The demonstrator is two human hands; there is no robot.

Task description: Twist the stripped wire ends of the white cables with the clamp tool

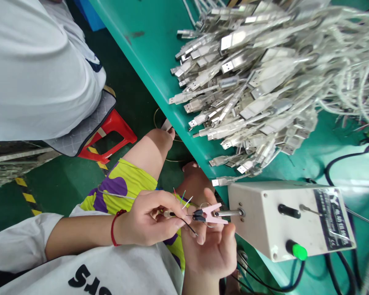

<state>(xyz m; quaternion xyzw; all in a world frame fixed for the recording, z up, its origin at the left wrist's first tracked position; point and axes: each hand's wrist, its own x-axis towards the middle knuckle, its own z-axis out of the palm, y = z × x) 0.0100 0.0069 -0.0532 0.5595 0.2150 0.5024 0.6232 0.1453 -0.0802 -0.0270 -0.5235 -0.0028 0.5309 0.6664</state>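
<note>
My left hand [156,217], with a red cord at the wrist, pinches the end of a grey cable [115,192]. Thin red, green, white and black wires [187,200] fan out from its fingertips, and a fine strand seems to reach the clip. That clip [209,214], pink-handled with black jaws, sits at the end of a metal shaft [229,213] on a white machine box [255,221]. Palm up beneath the clip, my right hand [207,246] has its fingers apart, with index finger and thumb close to the pink handles. Whether they touch the handles, I cannot tell.
A large heap of clear-ended USB cables [249,82] covers much of the green table [147,53]. The box carries a green knob [299,251] and a black switch [289,211]; black cords run around it. A person in white [43,73] sits at left on a red stool [110,135].
</note>
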